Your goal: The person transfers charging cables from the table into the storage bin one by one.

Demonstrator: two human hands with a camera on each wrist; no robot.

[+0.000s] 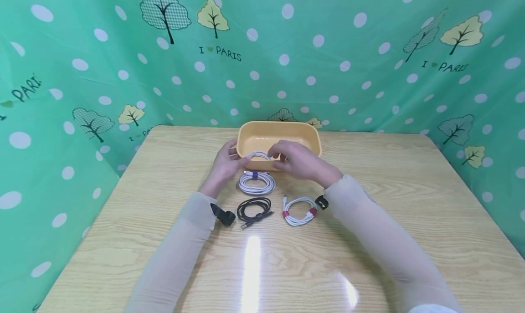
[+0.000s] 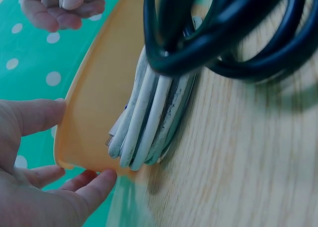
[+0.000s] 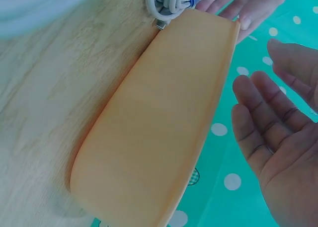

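Observation:
A shallow orange plastic bin (image 1: 279, 166) stands on the table, a coiled white cable (image 1: 259, 154) lying inside at its left. My left hand (image 1: 227, 163) grips the bin's left end, thumb over the rim and fingers round the side. Above the bin's front rim hovers my right hand (image 1: 296, 160), its fingers loosely bent and nothing in them; the right wrist view shows this hand (image 3: 283, 127) beside the bin wall. In front of the bin lies a white cable coil (image 1: 257, 183) with a purple-blue strap.
Nearer on the wooden table (image 1: 328, 267) lie a coiled black cable (image 1: 253, 210) and, to its right, a white cable coil (image 1: 298, 212) with red straps. Behind the bin hangs a green dotted cloth (image 1: 287, 89).

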